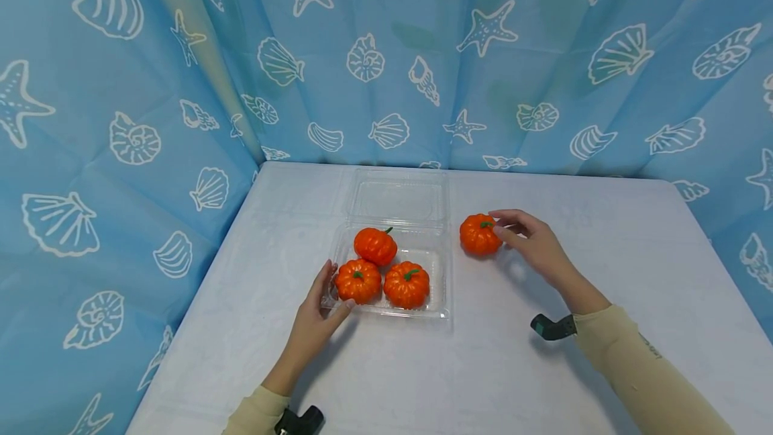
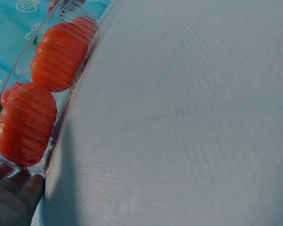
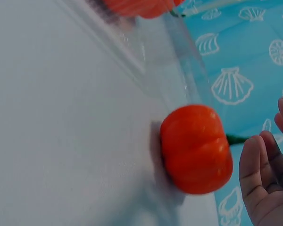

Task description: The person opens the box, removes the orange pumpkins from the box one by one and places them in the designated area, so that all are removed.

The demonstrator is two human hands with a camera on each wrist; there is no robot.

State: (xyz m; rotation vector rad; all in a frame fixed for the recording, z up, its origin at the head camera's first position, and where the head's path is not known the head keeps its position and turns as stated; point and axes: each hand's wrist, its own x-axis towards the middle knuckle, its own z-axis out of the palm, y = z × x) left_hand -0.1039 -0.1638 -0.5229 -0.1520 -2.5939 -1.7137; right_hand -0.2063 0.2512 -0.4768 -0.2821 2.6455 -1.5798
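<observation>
Three small orange toy pumpkins, one of them the front-right pumpkin, sit inside a clear plastic clamshell container. My left hand holds the container's front left corner, thumb at the front rim and fingers along the left side. In the left wrist view, fingertips press against the container wall. A fourth pumpkin stands upright on the table, right of the container. My right hand is at that pumpkin's right side. In the right wrist view its loosely bent fingers are near the green stem, not around the pumpkin.
The container's clear lid lies folded back toward the rear of the white-covered table. A blue curtain with shells and starfish hangs behind and at the left. Dark wrist devices are on both forearms.
</observation>
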